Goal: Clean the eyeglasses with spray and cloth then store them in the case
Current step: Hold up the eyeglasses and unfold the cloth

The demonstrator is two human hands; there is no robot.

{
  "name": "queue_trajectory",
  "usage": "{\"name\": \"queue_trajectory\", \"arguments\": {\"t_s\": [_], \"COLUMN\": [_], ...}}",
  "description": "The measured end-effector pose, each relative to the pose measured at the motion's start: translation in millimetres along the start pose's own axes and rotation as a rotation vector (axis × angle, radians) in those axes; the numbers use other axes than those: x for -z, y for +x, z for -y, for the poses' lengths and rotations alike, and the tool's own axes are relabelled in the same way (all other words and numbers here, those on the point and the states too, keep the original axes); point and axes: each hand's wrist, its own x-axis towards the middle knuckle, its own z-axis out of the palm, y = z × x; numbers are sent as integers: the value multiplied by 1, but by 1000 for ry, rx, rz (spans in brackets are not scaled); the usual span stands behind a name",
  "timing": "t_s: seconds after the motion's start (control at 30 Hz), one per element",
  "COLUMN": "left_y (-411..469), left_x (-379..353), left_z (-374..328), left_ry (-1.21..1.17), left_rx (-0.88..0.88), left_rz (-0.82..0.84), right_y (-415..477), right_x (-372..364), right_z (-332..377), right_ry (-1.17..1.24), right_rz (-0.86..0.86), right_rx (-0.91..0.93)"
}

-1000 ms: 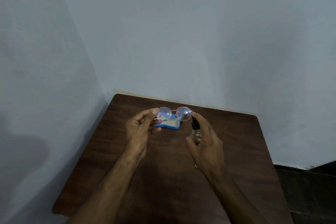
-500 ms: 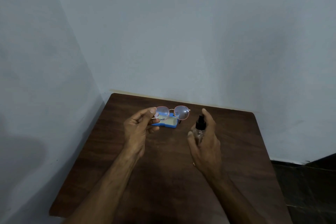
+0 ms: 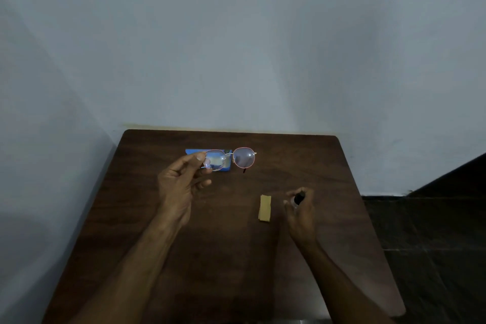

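My left hand [image 3: 180, 181] pinches the round, pink-rimmed eyeglasses [image 3: 244, 157] by their left side and holds them up above the table, lenses facing me. Behind and below the glasses lies the open blue case [image 3: 193, 152] on the table. My right hand [image 3: 301, 209] grips the small spray bottle [image 3: 298, 198], whose black cap shows between the fingers, low over the table's right side. A folded yellow cloth [image 3: 265, 208] lies flat on the table just left of my right hand.
The dark wooden table [image 3: 157, 258] stands in a corner, with pale walls at its far and left edges. A dark floor [image 3: 434, 231] drops away past the table's right edge.
My right hand has drawn the spray bottle away from the glasses, down and to the right toward the table. The yellow cloth has come into sight. The left hand still holds the glasses.
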Motion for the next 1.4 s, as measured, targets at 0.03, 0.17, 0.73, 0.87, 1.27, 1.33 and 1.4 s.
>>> {"name": "queue_trajectory", "arguments": {"t_s": [0.03,0.17,0.73,0.87,1.27,1.33,1.4], "left_y": [-1,-1,12,14,13,11,10], "left_x": [-1,-2,8,9,11,11,12], "left_z": [1,5,6,7,13,14,15], "left_ry": [6,39,88,87,69,59,43], "left_rx": [4,11,24,31,78,80,90], "left_rz": [5,6,34,58,114,119,121], "right_y": [2,9,12,11,-26,-43,-63], "right_x": [-2,-8,-19,-20,-14,-18,-24], "right_z": [-8,-28,-37,-42,-61,-56,-46], "right_ry": [-10,-13,-50,-58,-67,-86,-91], "right_rz": [20,65,81,72,2,-82,-174], "right_rx": [-34,-117,-245,-275,-350,-469,-600]}}
